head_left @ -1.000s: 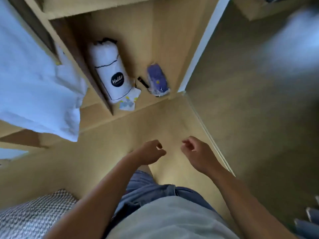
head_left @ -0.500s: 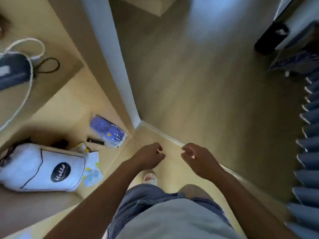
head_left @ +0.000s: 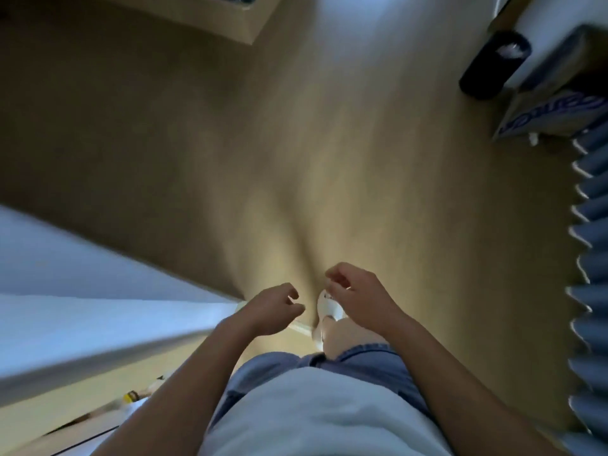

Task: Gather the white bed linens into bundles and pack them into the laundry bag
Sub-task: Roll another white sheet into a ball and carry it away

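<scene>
No white linens and no laundry bag show in the head view. My left hand (head_left: 271, 309) and my right hand (head_left: 357, 296) hang in front of my waist, close together, with fingers loosely curled and nothing in them. Below them are my denim shorts and one foot in a white slipper (head_left: 324, 307) on the wooden floor (head_left: 296, 143).
A white panel edge (head_left: 98, 311) crosses the left side. Blue pleated fabric (head_left: 592, 258) runs down the right edge. A black cylinder (head_left: 490, 65) and a cardboard box (head_left: 556, 110) stand at the top right. A wooden furniture corner (head_left: 204, 18) is at the top.
The view has swung right, away from the wooden shelf with the white pouch and blue packet, onto the open floor. Both hands stay loosely curled and empty.
</scene>
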